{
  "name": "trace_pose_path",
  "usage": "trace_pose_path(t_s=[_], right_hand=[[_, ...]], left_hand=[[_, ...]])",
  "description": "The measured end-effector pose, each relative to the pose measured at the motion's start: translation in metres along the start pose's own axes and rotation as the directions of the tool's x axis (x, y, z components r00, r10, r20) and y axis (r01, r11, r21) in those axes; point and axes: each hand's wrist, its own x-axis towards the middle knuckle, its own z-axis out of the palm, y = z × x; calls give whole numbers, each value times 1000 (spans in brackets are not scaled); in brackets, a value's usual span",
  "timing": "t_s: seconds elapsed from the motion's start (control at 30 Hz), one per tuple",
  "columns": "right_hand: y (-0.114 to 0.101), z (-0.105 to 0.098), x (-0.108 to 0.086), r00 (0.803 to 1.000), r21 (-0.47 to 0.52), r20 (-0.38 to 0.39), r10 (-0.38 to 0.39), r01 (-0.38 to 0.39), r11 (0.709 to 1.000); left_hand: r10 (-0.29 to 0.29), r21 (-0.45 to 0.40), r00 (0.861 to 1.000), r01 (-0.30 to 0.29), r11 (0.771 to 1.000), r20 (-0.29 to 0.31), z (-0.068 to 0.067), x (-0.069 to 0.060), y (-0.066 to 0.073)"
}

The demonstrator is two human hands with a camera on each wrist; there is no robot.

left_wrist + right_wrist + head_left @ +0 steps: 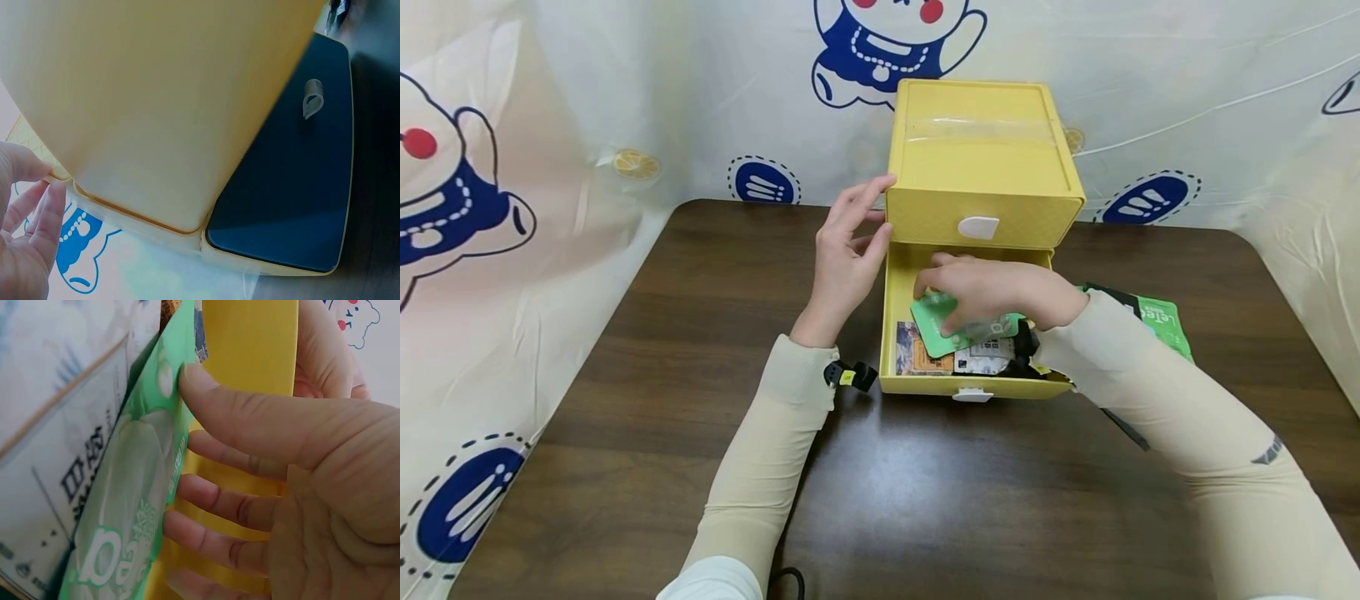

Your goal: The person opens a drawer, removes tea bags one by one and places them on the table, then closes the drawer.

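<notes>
A yellow two-drawer box (985, 158) stands at the back of the table with its lower drawer (917, 385) pulled out and its upper drawer closed. My left hand (850, 258) touches the box's left side; in the left wrist view the thumb and fingertips of the left hand (31, 212) meet at a box edge. Inside the lower drawer, my right hand (992, 290) grips a green packet (934, 321). The right wrist view has the right hand's thumb and fingers (244, 462) along the tilted green packet (169, 381). An orange packet (925, 357) and a white packet (985, 357) lie below.
A black-and-green package (1163, 323) lies on the table right of the box, partly under my right forearm. Dark material (1024, 354) sits at the drawer's right end. A printed curtain (700, 83) hangs behind, and a cable (790, 575) lies at the front edge.
</notes>
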Motion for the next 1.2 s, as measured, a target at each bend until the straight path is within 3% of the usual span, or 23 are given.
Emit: trace_pose_path(t_s=[0.3, 0.73, 1.03, 1.2], right_hand=[[2, 4, 1, 999, -12, -5, 52, -52, 999], [5, 4, 2, 999, 40, -7, 50, -49, 998], [11, -1, 0, 999, 95, -39, 18, -15, 995], [16, 0, -1, 996, 128, -75, -37, 47, 991]], left_hand=[[-6, 6, 1000, 6, 1000, 3, 0, 0, 0], [-4, 6, 1000, 4, 1000, 0, 0, 0, -1], [4, -1, 1000, -4, 1000, -8, 0, 2, -1], [-3, -4, 1000, 3, 1000, -3, 0, 0, 0]])
